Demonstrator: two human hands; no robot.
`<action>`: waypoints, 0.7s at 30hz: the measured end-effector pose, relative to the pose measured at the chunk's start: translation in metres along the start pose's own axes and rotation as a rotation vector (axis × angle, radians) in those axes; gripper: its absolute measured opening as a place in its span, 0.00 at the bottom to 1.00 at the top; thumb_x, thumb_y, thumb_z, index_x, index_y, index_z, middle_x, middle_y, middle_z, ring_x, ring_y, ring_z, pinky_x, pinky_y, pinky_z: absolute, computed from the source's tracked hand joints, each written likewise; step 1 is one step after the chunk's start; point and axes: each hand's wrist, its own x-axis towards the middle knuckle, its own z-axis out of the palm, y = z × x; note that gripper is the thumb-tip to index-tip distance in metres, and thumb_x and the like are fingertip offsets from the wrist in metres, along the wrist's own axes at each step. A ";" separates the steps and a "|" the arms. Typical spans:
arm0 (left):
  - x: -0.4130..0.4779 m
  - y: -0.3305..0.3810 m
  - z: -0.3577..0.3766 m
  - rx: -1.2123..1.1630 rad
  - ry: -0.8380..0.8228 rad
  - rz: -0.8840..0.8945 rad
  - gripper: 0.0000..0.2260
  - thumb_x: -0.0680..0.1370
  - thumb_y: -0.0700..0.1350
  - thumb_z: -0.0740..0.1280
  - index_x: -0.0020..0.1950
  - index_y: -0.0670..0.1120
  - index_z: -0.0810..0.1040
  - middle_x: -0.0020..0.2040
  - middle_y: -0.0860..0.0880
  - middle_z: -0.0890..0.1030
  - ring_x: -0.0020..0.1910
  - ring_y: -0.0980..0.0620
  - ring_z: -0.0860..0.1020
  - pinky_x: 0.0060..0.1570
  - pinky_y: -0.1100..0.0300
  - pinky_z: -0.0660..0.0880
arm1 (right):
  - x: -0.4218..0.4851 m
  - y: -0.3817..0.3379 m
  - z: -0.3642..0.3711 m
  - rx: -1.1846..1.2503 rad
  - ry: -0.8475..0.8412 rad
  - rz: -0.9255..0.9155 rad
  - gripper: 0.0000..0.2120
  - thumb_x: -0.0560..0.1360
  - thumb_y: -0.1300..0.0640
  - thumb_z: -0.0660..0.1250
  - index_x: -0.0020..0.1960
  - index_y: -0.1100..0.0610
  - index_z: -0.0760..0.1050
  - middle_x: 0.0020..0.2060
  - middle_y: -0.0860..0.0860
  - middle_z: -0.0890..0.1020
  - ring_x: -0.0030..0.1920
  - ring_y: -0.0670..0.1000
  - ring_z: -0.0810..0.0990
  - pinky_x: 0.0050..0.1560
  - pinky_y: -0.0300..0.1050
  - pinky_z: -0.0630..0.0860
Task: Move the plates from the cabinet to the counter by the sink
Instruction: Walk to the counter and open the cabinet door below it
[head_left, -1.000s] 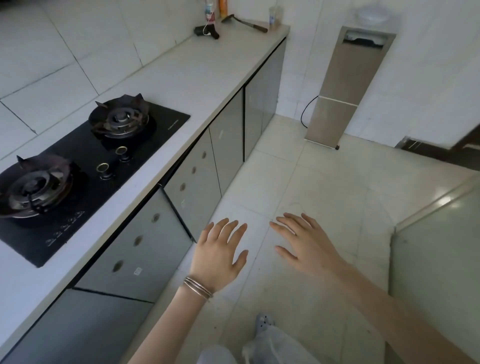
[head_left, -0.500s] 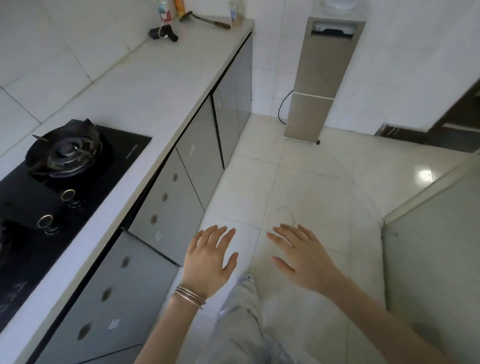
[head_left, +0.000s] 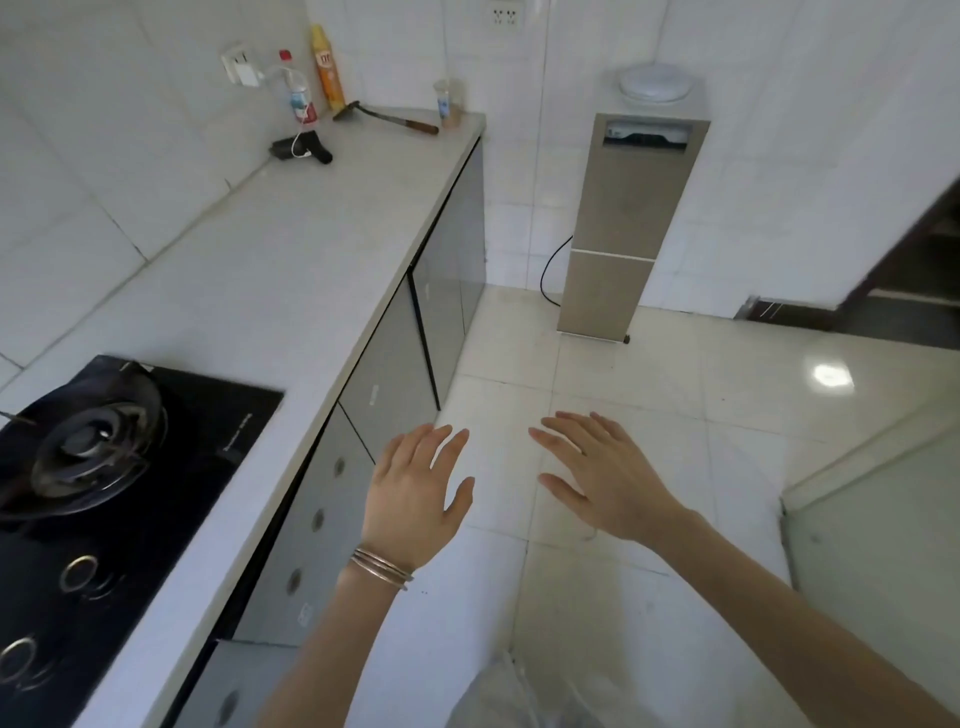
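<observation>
A home kitchen: tiled walls, a gas hob (head_left: 109, 483) set in a counter (head_left: 291, 270) over grey cabinets (head_left: 384, 384).

The left hand (head_left: 415, 493), thin metal bangles (head_left: 382, 569) at its wrist, and the right hand (head_left: 608, 478) hover palm-down, fingers spread, over the pale glossy tiled floor (head_left: 675, 415). Just left of the left hand run grey glossy cabinet doors (head_left: 384, 374) under a long white counter (head_left: 260, 270). A black glass gas hob (head_left: 208, 467) lies further left. Well beyond the right hand stands a tall beige water dispenser (head_left: 628, 223).
</observation>
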 end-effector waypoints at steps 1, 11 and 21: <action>0.006 -0.002 0.002 -0.007 0.010 -0.001 0.20 0.74 0.53 0.58 0.61 0.45 0.75 0.56 0.46 0.80 0.58 0.44 0.76 0.57 0.48 0.73 | 0.008 0.003 0.001 0.000 0.001 0.004 0.24 0.77 0.43 0.51 0.66 0.54 0.69 0.62 0.53 0.76 0.64 0.55 0.73 0.63 0.56 0.70; 0.055 -0.017 0.049 -0.023 -0.090 -0.077 0.21 0.74 0.53 0.57 0.62 0.45 0.75 0.56 0.46 0.80 0.57 0.44 0.77 0.57 0.47 0.74 | 0.067 0.054 0.035 0.035 -0.076 -0.053 0.24 0.76 0.43 0.52 0.65 0.54 0.70 0.61 0.52 0.77 0.63 0.53 0.75 0.62 0.55 0.71; 0.184 -0.031 0.092 -0.002 -0.067 -0.234 0.20 0.74 0.53 0.57 0.61 0.45 0.76 0.56 0.46 0.80 0.56 0.44 0.77 0.56 0.48 0.74 | 0.201 0.161 0.034 0.039 -0.059 -0.263 0.23 0.76 0.44 0.54 0.65 0.55 0.70 0.60 0.51 0.77 0.62 0.53 0.75 0.61 0.53 0.73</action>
